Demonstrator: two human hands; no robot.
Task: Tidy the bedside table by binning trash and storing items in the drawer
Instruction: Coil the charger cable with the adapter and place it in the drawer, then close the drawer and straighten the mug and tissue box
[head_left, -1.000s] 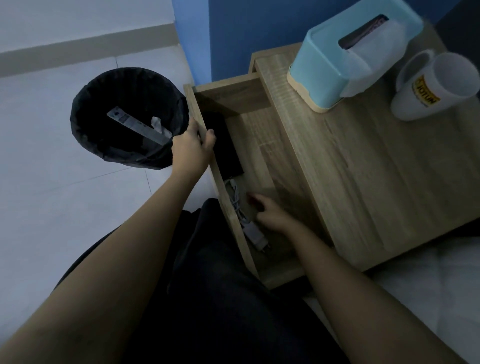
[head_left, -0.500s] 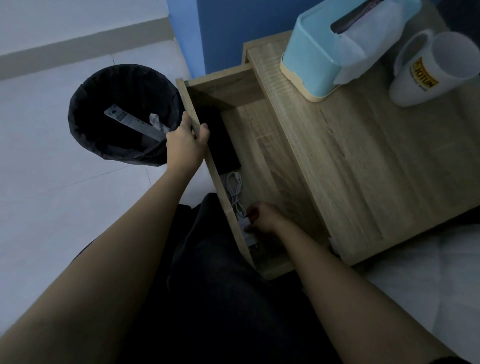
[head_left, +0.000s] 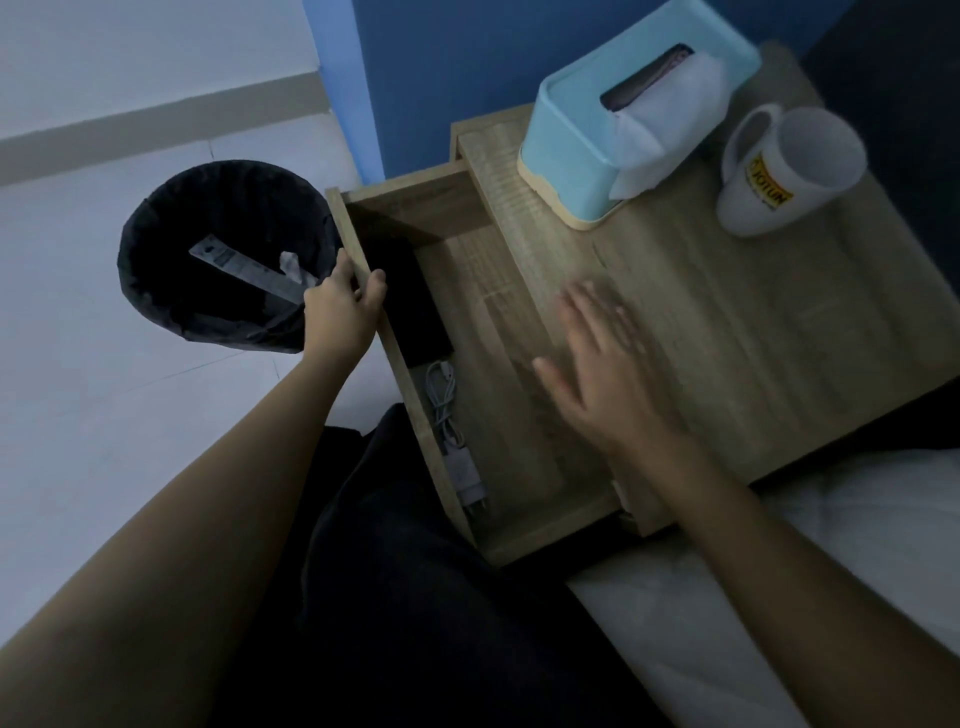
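Now my left hand (head_left: 347, 306) grips the front panel of the open light-wood drawer (head_left: 358, 260); push it squarely, since the white charger with coiled cable (head_left: 457, 441) and flat black item (head_left: 410, 301) lie inside. My right hand (head_left: 602, 374), empty and spread, hovers over the light-wood bedside table (head_left: 753, 338). Dim room, pale tiled floor (head_left: 78, 389), black-lined bin (head_left: 223, 254) beside the table.

Dim, bluish; motion-blurred right hand (head_left: 602, 374)
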